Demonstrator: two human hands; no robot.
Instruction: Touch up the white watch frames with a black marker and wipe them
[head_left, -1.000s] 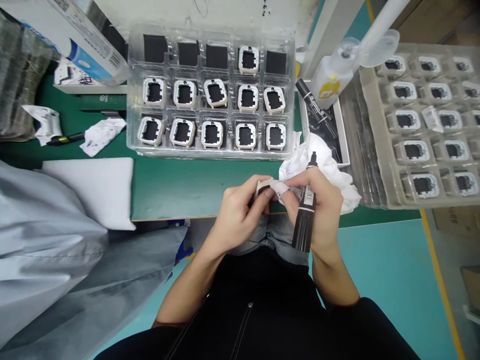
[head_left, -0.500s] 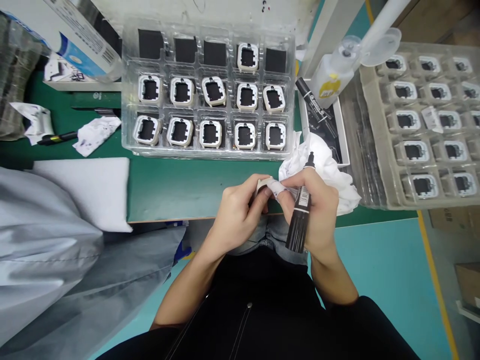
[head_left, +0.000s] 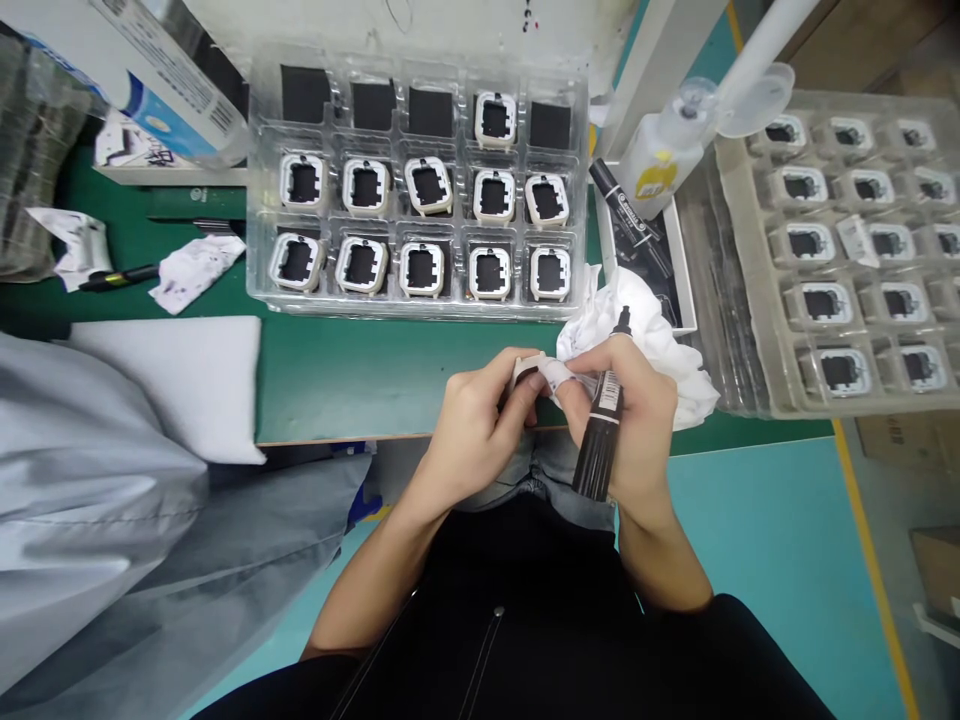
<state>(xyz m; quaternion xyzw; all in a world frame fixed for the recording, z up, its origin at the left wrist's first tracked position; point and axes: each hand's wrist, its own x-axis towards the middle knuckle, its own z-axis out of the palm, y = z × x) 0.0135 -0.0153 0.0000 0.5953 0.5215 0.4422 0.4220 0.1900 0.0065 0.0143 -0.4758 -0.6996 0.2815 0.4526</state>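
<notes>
Between the thumb and fingers of my left hand is a small pale watch case, partly covered by the fingers. My right hand has a black marker pen lying across its palm, dark tip pointing away from me. White cloth with dark specks covers the right thumb, which presses against the case's right side. Both hands meet just over the front edge of the green table. Behind the right hand lies a crumpled white cloth, close to the marker's tip.
A clear tray of similar cases stands ahead, another tray at right. A white box holds markers beside a squeeze bottle. A white foam sheet and a person's grey sleeve are at left.
The view has shifted very slightly. Both hands keep nearly the same place and the same hold on the watch case, cloth and marker.
</notes>
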